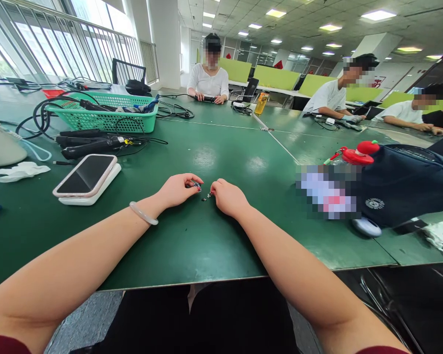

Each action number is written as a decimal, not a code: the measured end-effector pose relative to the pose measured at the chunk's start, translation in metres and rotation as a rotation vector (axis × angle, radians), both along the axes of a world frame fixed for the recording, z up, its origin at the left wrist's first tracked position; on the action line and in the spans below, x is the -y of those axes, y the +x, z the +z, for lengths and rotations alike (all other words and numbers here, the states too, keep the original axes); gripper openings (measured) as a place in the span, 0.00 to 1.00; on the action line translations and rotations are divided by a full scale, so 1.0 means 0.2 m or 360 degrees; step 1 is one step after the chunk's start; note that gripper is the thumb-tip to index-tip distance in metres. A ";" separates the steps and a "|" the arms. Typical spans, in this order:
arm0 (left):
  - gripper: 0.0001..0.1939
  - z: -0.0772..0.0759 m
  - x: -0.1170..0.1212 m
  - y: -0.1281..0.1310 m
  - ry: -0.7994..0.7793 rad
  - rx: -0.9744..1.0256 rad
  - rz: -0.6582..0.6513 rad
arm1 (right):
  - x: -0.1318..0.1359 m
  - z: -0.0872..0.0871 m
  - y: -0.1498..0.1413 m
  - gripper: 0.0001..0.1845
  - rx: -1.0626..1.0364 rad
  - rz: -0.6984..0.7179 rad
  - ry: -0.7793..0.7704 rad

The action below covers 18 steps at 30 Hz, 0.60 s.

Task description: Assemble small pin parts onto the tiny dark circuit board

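Observation:
My left hand [179, 189], with a pale bangle [143, 213] on its wrist, is closed around a small dark bluish piece [197, 185] that pokes out at the fingertips; its kind is too small to make out. Just to the right, my right hand [227, 195] pinches a tiny silvery bit [209, 194] between thumb and finger. On the green table [192, 246] between the two hands lies a tiny dark piece [204, 199]. Both hands rest low at the table surface, a short gap apart.
Left: a phone [86, 174] on a white box [92, 196], black handheld devices [92, 145], a green basket [103, 118] of cables, crumpled tissue [22, 171]. Right: a dark blue bag [409, 182], a mouse [367, 227]. Across the table sits a person [209, 81]; others sit farther right.

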<state>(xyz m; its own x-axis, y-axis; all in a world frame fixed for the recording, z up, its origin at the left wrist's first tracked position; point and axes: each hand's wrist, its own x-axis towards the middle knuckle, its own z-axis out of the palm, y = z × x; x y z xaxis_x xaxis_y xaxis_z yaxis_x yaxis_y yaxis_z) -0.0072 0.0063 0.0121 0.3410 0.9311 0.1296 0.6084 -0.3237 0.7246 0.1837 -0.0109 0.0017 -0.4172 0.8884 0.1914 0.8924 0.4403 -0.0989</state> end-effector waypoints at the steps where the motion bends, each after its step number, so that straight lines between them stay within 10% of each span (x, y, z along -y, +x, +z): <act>1: 0.16 0.00 0.00 0.00 -0.0003 0.0005 -0.0001 | 0.00 0.00 0.00 0.10 0.0010 0.0003 -0.0013; 18: 0.19 0.02 0.01 0.00 -0.0009 -0.0115 0.0032 | 0.02 0.02 0.02 0.08 -0.0151 -0.0024 -0.0088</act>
